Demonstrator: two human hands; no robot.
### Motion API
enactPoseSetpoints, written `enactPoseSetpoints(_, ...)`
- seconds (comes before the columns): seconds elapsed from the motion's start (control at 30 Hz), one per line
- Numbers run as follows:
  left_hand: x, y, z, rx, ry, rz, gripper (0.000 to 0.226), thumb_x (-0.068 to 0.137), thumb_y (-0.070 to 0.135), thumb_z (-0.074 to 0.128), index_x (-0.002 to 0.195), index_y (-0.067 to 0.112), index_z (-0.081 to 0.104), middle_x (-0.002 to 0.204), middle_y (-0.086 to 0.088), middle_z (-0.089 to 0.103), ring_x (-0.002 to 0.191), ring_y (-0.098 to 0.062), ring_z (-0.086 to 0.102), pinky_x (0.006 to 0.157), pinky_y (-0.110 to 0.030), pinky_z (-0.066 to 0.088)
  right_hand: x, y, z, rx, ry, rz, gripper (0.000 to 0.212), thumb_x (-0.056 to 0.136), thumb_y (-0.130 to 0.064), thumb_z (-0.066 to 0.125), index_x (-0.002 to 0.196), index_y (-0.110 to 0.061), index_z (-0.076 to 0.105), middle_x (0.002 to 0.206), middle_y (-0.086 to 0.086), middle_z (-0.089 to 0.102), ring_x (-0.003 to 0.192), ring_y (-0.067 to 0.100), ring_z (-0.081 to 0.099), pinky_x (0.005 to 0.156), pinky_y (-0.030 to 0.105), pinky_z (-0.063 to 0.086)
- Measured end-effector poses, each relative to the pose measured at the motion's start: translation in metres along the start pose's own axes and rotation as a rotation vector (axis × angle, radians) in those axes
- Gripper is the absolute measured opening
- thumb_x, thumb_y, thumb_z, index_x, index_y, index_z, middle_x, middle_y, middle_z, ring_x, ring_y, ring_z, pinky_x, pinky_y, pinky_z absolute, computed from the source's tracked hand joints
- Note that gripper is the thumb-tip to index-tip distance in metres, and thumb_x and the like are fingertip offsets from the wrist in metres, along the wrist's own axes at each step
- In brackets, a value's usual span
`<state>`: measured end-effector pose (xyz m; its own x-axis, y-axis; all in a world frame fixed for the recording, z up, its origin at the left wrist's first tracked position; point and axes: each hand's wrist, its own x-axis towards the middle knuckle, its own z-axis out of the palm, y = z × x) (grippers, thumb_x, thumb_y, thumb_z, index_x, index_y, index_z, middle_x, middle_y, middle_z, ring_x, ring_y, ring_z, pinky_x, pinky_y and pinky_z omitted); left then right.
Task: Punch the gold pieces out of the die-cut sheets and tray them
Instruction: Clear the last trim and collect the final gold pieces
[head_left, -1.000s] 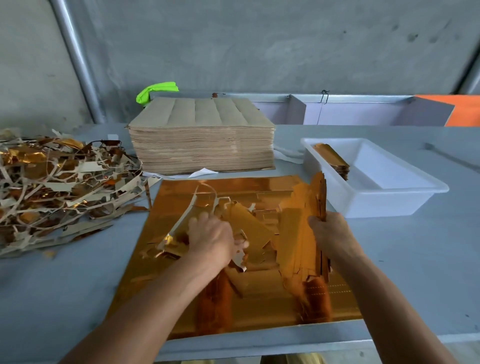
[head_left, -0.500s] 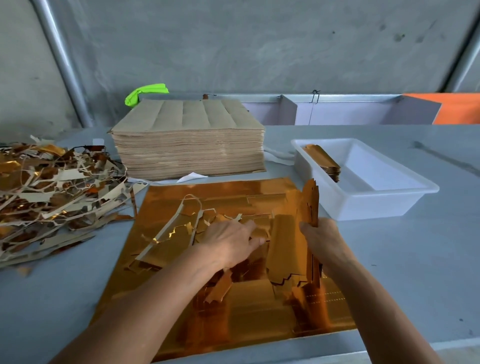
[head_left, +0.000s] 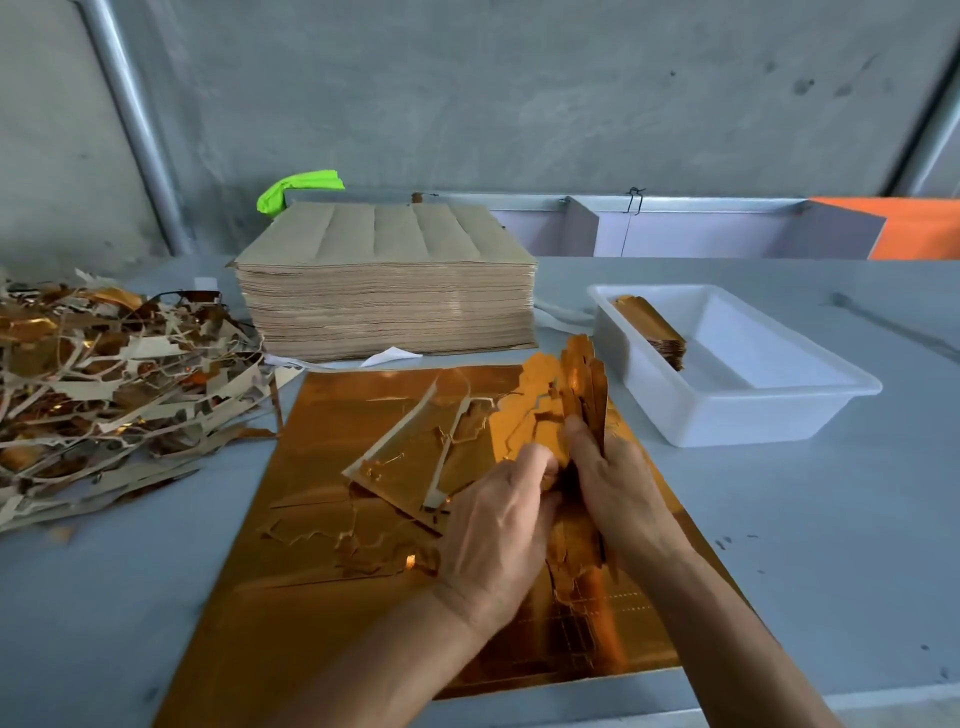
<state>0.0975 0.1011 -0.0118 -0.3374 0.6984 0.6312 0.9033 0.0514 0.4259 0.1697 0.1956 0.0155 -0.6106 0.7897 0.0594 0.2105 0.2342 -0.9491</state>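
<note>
Both hands meet over the gold die-cut sheet (head_left: 322, 587): my right hand (head_left: 618, 483) grips an upright bundle of punched pieces (head_left: 582, 384), my left hand (head_left: 498, 525) pinches another piece against it. I judge the uneven bundle could fan and spill before reaching the white tray (head_left: 810, 410) just beside.

A shiny gold sheet (head_left: 291, 613) lies flat at lower centre, loose gold pieces (head_left: 582, 384) standing on edge above it, and a white tray (head_left: 753, 415) at right holds a small gold stack (head_left: 652, 327).
</note>
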Motion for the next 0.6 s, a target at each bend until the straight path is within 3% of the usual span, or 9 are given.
enactPoseSetpoints(0.13,-0.002,-0.009,0.005,-0.031,-0.048,0.159,0.046,0.072,0.011,0.081,0.103,0.013,0.049,0.088,-0.006,0.069,0.07,-0.016,0.066,0.061,-0.02,0.054,0.001,0.002,-0.005,0.034,0.063,0.131,0.031,0.093,-0.027,0.059,0.066,-0.013,0.055,0.054,-0.002,0.056,0.053,0.017,0.056,0.055,0.032,0.053)
enactPoseSetpoints(0.2,-0.006,-0.02,0.004,0.065,-0.149,0.198,0.062,0.067,0.026,0.084,0.112,0.012,0.045,0.112,-0.011,0.064,0.071,-0.013,0.066,0.064,-0.02,0.057,0.005,0.002,-0.011,0.037,0.081,0.207,0.024,0.094,-0.021,0.057,0.079,-0.003,0.061,0.066,0.008,0.061,0.063,0.026,0.06,0.069,0.045,0.057)
enactPoseSetpoints(0.27,-0.005,-0.03,-0.004,0.226,-0.262,0.092,0.077,0.073,0.043,0.075,0.132,0.012,0.036,0.141,-0.015,0.039,0.073,-0.008,0.061,0.068,-0.017,0.054,0.007,-0.001,-0.016,0.014,0.078,0.223,0.025,0.095,-0.022,0.056,0.091,0.001,0.062,0.074,0.015,0.063,0.071,0.032,0.064,0.077,0.053,0.056)
enactPoseSetpoints(0.33,-0.001,-0.043,-0.01,0.381,-0.339,-0.034,0.092,0.078,0.053,0.064,0.145,0.018,0.012,0.15,-0.011,0.017,0.074,-0.003,0.055,0.064,-0.013,0.049,0.006,-0.007,-0.02,-0.024,0.068,0.208,0.024,0.096,-0.022,0.055,0.098,0.002,0.06,0.08,0.023,0.062,0.075,0.038,0.065,0.079,0.057,0.053)
enactPoseSetpoints(0.4,0.007,-0.056,-0.019,0.433,-0.402,-0.101,0.098,0.076,0.053,0.065,0.145,0.022,0.004,0.144,-0.009,0.029,0.074,-0.002,0.055,0.057,-0.013,0.047,0.008,-0.01,-0.025,-0.094,0.065,0.178,0.028,0.095,-0.019,0.054,0.104,0.008,0.057,0.09,0.032,0.06,0.082,0.046,0.062,0.082,0.059,0.049)
enactPoseSetpoints(0.47,0.013,-0.069,-0.029,0.519,-0.433,-0.093,0.082,0.081,0.042,0.066,0.144,0.019,0.019,0.126,-0.005,0.051,0.078,-0.005,0.059,0.064,-0.018,0.051,0.01,-0.013,-0.03,-0.167,0.05,0.174,0.024,0.095,-0.018,0.055,0.099,0.006,0.059,0.101,0.033,0.06,0.089,0.047,0.06,0.08,0.056,0.05)
enactPoseSetpoints(0.5,0.016,-0.074,-0.036,0.593,-0.448,-0.078,0.062,0.087,0.034,0.063,0.139,0.017,0.034,0.113,-0.002,0.058,0.077,-0.006,0.06,0.066,-0.019,0.052,0.01,-0.015,-0.035,-0.198,0.045,0.178,0.018,0.095,-0.018,0.055,0.09,-0.001,0.059,0.1,0.031,0.061,0.087,0.042,0.061,0.074,0.048,0.052)
enactPoseSetpoints(0.53,0.019,-0.079,-0.043,0.665,-0.454,-0.075,0.04,0.092,0.026,0.059,0.129,0.017,0.046,0.1,0.001,0.06,0.074,-0.006,0.059,0.064,-0.019,0.051,0.011,-0.015,-0.04,-0.226,0.047,0.185,0.015,0.095,-0.019,0.056,0.084,-0.007,0.057,0.093,0.028,0.061,0.081,0.035,0.062,0.067,0.04,0.051)
enactPoseSetpoints(0.6,0.023,-0.09,-0.057,0.756,-0.469,-0.095,0.017,0.096,0.017,0.054,0.112,0.016,0.057,0.079,0.005,0.053,0.066,-0.005,0.055,0.059,-0.019,0.046,0.012,-0.012,-0.052,-0.248,0.078,0.196,0.013,0.094,-0.018,0.055,0.087,-0.007,0.058,0.084,0.02,0.061,0.073,0.028,0.059,0.065,0.037,0.047)
